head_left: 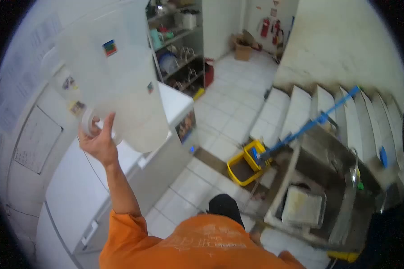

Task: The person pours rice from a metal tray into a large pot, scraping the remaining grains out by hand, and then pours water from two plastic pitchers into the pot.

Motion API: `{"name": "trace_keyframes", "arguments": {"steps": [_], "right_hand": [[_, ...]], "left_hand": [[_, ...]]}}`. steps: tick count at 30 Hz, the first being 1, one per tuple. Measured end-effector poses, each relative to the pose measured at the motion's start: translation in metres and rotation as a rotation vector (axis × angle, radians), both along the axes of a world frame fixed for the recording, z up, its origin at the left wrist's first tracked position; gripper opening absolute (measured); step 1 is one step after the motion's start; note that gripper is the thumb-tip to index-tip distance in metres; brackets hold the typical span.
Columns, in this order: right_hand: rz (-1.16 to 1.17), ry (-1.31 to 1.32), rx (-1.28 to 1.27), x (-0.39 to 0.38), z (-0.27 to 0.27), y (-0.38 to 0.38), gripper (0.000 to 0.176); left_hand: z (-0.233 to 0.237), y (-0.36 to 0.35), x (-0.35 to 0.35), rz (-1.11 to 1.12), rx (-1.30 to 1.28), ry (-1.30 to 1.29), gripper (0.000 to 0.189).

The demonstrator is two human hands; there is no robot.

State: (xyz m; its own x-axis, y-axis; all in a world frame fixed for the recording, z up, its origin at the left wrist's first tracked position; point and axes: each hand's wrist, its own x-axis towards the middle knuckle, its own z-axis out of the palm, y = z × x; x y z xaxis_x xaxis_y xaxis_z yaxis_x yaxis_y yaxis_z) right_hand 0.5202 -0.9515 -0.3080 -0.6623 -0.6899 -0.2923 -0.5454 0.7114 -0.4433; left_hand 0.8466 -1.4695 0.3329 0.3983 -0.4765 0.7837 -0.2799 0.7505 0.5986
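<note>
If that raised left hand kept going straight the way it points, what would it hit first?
The left hand points up and away and grips the bottom of the big translucent container, so that comes first. Behind it lies probably the papered wall, though depth is unclear.

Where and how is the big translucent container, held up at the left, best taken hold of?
Probably at its lower edge, from underneath: the translucent container is tall, smooth-walled and tilted, with no handle showing. The left hand grips there, beside a round cap. A second hold on the side wall would likely steady it.
</note>
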Motion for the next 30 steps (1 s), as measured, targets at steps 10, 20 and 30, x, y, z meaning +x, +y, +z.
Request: {"name": "trace_keyframes", "arguments": {"steps": [10,20,30], "right_hand": [[-0.417,-0.474,-0.026,-0.142,0.046,-0.329,0.030],[-0.178,-0.347,-0.267,-0.385,0.092,-0.775,0.031],[-0.260,-0.666,-0.019,-0.413,0.181,-1.013,0.027]], "left_hand": [[0.180,-0.358,-0.101,0.428,-0.417,-0.130,0.041],[0.399,-0.584,-0.149,0.902,-0.927,-0.227,0.049],[0.444,-0.821,-0.198,1.119,-0.672,-0.161,0.045]]}}
